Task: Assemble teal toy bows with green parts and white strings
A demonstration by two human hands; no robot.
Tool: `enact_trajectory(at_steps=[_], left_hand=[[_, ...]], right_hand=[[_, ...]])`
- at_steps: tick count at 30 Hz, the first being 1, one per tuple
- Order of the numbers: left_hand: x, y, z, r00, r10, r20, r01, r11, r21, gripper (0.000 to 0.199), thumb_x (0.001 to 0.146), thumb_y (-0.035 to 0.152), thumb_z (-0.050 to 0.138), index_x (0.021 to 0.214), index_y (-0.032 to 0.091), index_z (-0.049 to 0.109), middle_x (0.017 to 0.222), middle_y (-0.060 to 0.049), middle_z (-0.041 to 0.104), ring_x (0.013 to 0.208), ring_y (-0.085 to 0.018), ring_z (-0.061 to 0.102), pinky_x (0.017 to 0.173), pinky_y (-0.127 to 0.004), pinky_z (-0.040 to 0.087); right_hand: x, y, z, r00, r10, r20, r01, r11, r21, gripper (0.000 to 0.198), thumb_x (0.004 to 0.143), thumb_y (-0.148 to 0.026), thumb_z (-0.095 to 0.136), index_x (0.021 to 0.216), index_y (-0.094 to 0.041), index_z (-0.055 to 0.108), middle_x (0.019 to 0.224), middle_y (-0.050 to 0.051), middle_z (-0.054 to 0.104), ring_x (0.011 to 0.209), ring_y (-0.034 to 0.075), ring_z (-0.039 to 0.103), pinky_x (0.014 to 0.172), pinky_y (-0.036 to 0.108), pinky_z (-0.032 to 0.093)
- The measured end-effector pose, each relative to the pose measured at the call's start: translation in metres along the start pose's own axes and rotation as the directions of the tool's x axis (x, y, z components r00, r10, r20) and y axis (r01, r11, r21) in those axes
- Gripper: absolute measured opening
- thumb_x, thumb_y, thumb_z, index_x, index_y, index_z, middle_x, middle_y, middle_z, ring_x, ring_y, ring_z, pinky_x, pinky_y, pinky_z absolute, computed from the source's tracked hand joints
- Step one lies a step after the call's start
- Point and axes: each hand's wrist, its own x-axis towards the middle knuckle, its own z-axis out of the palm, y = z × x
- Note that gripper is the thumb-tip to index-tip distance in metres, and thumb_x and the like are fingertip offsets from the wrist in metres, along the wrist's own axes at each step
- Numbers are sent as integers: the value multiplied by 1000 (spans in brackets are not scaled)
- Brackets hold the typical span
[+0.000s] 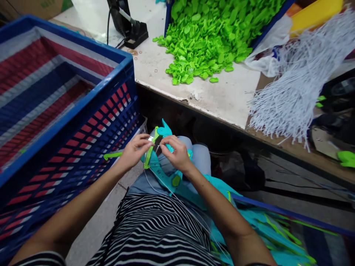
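Observation:
Over my lap lies a curved turquoise and lime-green plastic toy bow [163, 179]. My left hand [135, 149] is closed on its green end piece [149, 157], thumb and fingers pinching near a shiny clear part. Close beside it, my right hand [177, 152] has its fingertips pinched together at a thin white string, partly hidden by the fingers. A loose length of white string [148, 181] hangs from the green piece and runs across my striped shirt. A turquoise fin-like tip [165, 129] sticks up beyond my hands.
A blue crate [116, 79] with a striped lining stands at left. On the table [219, 105] lie a heap of green plastic pieces [205, 48], a bundle of white strings [294, 85] and a black stand [135, 35]. More turquoise and green parts [266, 229] lie at lower right.

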Motion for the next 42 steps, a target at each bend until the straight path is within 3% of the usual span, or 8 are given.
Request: enact_trajectory(at_steps=[3, 7, 14, 20, 24, 29, 34, 42], left_hand=[[5, -25, 7, 934, -324, -154, 279, 926, -256, 30, 68, 41, 73, 82, 16, 62, 86, -5, 62, 83, -16, 59, 73, -27, 47], [15, -36, 21, 859, -512, -4, 490, 825, -282, 31, 64, 29, 77, 86, 13, 60, 75, -3, 63, 64, -12, 57, 54, -20, 40], [17, 0, 18, 807, -504, 308, 590, 710, -384, 31, 70, 28, 72, 94, 19, 56, 67, 1, 61, 51, -14, 58, 48, -26, 47], [15, 22, -32, 831, -394, 393, 416, 909, 31, 39, 77, 42, 64, 108, 19, 59, 64, 1, 57, 44, -12, 48, 39, -21, 33], [27, 38, -40, 888, -235, 395, 80, 925, 372, 39, 80, 45, 56, 108, 19, 60, 73, -1, 62, 60, -16, 56, 51, -23, 41], [34, 66, -37, 849, -132, 511, -188, 829, 527, 39, 83, 44, 46, 109, 19, 60, 98, -5, 67, 88, -21, 60, 76, -27, 45], [32, 75, -42, 794, -186, 579, -257, 760, 597, 44, 87, 46, 38, 116, 18, 56, 106, -7, 65, 92, -21, 59, 80, -28, 45], [59, 82, -39, 754, -236, 613, -191, 815, 548, 35, 77, 39, 60, 105, 17, 66, 70, 0, 63, 66, -17, 58, 63, -23, 42]], right_hand=[[-9, 26, -1, 974, 206, -90, -218, 966, -142, 18, 90, -31, 48, 87, -19, 62, 95, 9, 66, 95, 22, 57, 86, 38, 44], [-24, 52, 4, 887, 462, -32, -437, 812, -387, 43, 89, -44, 50, 119, -14, 57, 109, 15, 65, 102, 29, 56, 85, 42, 42], [-20, 56, -23, 878, 308, 366, -165, 913, -373, 70, 85, -54, 55, 141, -16, 41, 99, 12, 69, 88, 27, 63, 78, 37, 47], [-21, 67, -48, 897, -27, 441, 84, 990, -110, 64, 89, -53, 49, 142, -18, 40, 108, 13, 64, 99, 26, 59, 86, 42, 47], [-3, 47, -30, 964, 164, 211, -178, 983, 49, 69, 82, -67, 50, 133, -21, 49, 118, 11, 61, 106, 25, 57, 90, 40, 45], [36, 19, -12, 875, 482, 53, -478, 840, 256, 68, 81, -77, 31, 62, -17, 56, 57, -1, 48, 58, 12, 47, 55, 25, 36], [44, 7, -9, 890, 454, 48, -452, 861, 235, 65, 81, -77, 32, 50, -20, 29, 50, -5, 24, 50, 7, 26, 49, 26, 20], [37, 13, -3, 912, 393, -114, -383, 918, 104, 64, 87, -71, 28, 51, -19, 39, 52, -3, 36, 52, 9, 34, 55, 25, 29]])
